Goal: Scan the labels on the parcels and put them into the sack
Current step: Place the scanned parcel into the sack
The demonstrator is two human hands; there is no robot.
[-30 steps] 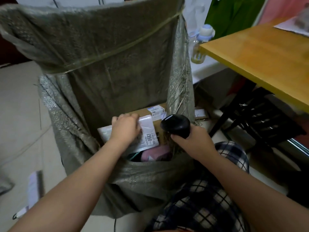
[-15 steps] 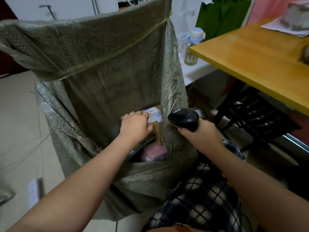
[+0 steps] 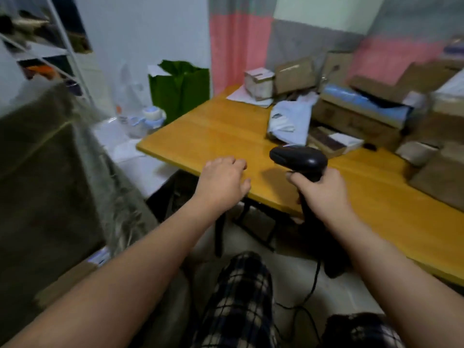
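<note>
Parcels (image 3: pixel 356 114): boxes and bags piled on far right of wooden table (image 3: pixel 226 136).
Sack (image 3: pixel 50 192): left of table, on floor.
Right hand (image 3: pixel 324 194): fingers wrapped round black scanner (image 3: pixel 298 159) handle.
Left hand (image 3: pixel 222 182): empty, fingers relaxed, over table's near edge.

Sack (image 3: pixel 45 197) coarse woven cloth; table (image 3: pixel 216 136) smooth glossy wood; scanner (image 3: pixel 298 159) black plastic.

You had a yellow wooden desk (image 3: pixel 221 136) on black legs ahead of you. A pink-and-grey curtain (image 3: pixel 238 46) hung behind it. To your left stood a pale wall (image 3: pixel 150 31), a white shelf (image 3: pixel 67 49) and a green bag (image 3: pixel 180 91).
</note>
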